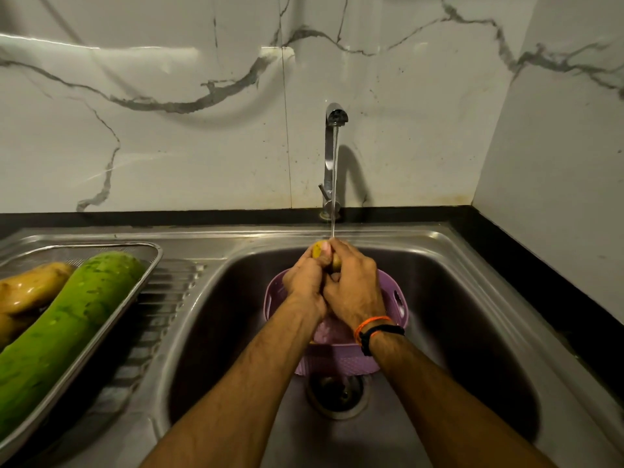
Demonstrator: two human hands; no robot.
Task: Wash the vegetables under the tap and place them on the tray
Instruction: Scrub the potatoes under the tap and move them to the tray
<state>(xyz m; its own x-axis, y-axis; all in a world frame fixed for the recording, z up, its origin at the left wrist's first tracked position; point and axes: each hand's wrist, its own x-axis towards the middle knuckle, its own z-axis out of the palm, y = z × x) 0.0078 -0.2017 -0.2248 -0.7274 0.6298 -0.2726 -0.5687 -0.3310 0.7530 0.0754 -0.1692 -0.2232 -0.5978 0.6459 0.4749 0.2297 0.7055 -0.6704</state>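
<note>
- Both hands, left (305, 282) and right (351, 285), are curled round one small yellowish vegetable (320, 249), pinching it between fingers and thumbs; only its top end and a sliver between the hands show.
- It sits right under the stream from the tap (334, 130), over the sink (472, 298), and the water lands on the knuckles and the vegetable.
- Below the hands a purple basket (395, 292) stands in the sink, above the drain (336, 395).
- Step in hand, as I judge it: rinsing this piece. Next it wants carrying left to the tray (148, 265) on the draining board, beside the gourd (67, 325) and the brownish tubers (33, 287) already there.
- That move calls for a firm hold, since the piece looks wet.
- Hidden: most of the vegetable, so its kind is unclear; the basket's contents behind the wrists; the tray's left end is cut off.
</note>
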